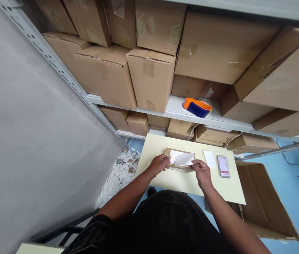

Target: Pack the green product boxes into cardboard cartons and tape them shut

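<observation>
White sheet [183,159] lay over small cardboard box [182,169] on cream table [175,181]; probably light, floppy, easily creased, best taken by edges. Right hand [202,171] pinched its four-o'clock corner; left hand [160,164] grasped box's nine-o'clock end, thumb near sheet. White card [209,159] lay at three o'clock.

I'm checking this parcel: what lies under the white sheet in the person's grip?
A small cardboard box, its edges partly showing past the white sheet. The sheet covers most of the box's top, so any markings there cannot be seen.
</observation>
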A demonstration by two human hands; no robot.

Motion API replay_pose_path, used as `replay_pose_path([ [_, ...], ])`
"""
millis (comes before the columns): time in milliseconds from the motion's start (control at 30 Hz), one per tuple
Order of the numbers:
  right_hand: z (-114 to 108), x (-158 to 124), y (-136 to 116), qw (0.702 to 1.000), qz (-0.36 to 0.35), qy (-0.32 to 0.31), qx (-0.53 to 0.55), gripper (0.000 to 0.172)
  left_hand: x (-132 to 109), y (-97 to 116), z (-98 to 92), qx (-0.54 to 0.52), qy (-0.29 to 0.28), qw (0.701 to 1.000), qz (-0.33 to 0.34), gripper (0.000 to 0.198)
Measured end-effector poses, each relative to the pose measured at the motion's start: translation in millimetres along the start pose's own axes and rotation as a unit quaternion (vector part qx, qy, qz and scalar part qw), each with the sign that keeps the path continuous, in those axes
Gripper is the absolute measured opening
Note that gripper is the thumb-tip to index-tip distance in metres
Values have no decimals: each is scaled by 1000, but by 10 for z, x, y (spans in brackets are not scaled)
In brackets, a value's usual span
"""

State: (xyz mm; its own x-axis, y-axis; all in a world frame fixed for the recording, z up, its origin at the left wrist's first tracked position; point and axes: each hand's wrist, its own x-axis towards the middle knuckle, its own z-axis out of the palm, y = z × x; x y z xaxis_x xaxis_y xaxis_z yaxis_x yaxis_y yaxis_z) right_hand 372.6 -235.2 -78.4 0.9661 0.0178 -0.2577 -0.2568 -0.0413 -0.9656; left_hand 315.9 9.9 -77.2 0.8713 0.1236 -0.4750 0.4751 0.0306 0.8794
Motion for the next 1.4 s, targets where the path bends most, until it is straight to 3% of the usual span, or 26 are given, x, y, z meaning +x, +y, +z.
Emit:
replay_pose_path([
  [133, -33, -19, -76, 1000, 2, -2, 17, 22, 150, 129, 165, 9, 25, 999, -36, 41],
  [267, -80, -51, -196, 999, -21, -19, 16, 21, 144, 96, 172, -47, -21, 996, -73, 42],
  [400, -117, -14, -153, 999, -30, -31, -24, 21, 178, 40, 235, -134, -14, 991, -17, 42],
  [533, -138, 109, 55, 986, -65, -44, -145, 22, 289, 4, 272, 2, 62, 997, 45, 29],
  [600, -118, 184, 173, 970, -96, -53, -219, 23, 340, -2, 271, 118, 87, 987, 70, 18],
  [700, -46, 283, 340, 931, -162, -69, -321, 24, 401, 3, 273, 299, 103, 944, 94, 16],
  [800, 35, 344, 476, 871, -250, -93, -414, 25, 458, 12, 292, 436, 93, 893, 54, 22],
  [933, 78, 359, 534, 775, -323, -106, -533, 25, 507, 13, 282, 494, 81, 866, 14, 38],
  [1000, 71, 348, 499, 748, -330, -95, -569, 23, 505, 12, 245, 498, 91, 862, 24, 40],
  [1100, 59, 335, 415, 737, -331, -75, -584, 20, 488, -9, 178, 522, 96, 838, 125, 29],
  [1233, 104, 368, 372, 729, -334, -70, -593, 34, 509, -137, 143, 537, 72, 791, 283, 31],
  [1300, 144, 399, 394, 722, -319, -74, -609, 36, 543, -246, 150, 534, 74, 786, 303, 34],
  [1400, 166, 431, 450, 723, -304, -86, -614, 36, 589, -409, 146, 505, 90, 805, 298, 37],
])
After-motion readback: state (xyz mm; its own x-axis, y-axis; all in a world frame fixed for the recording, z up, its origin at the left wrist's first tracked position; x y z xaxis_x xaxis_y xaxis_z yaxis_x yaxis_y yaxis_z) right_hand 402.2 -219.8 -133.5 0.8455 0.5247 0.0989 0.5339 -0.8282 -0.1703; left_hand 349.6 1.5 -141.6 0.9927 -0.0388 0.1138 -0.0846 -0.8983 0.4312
